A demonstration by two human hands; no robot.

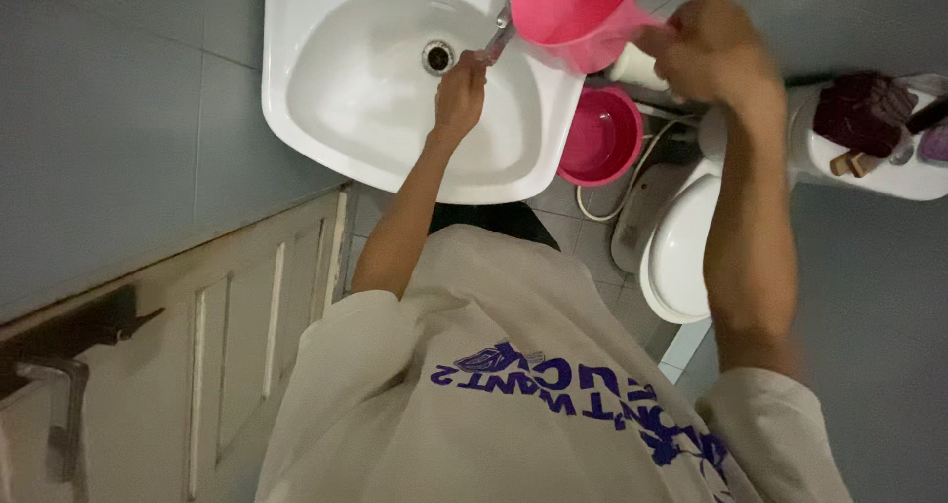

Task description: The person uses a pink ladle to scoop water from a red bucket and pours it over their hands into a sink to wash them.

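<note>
While the right hand [706, 49] grips the pink plastic dipper [573, 14] by its handle over the white washbasin [326, 118], light yet rigid, the left hand [460, 93] pinches the tap lever [499, 37].

The pink dipper [578, 14] is cut off by the top edge, its handle hidden inside the right hand [706, 49], the left hand [461, 93] covers most of the tap [499, 31], and the things on the toilet tank [869, 157] blur together at the right edge.
</note>
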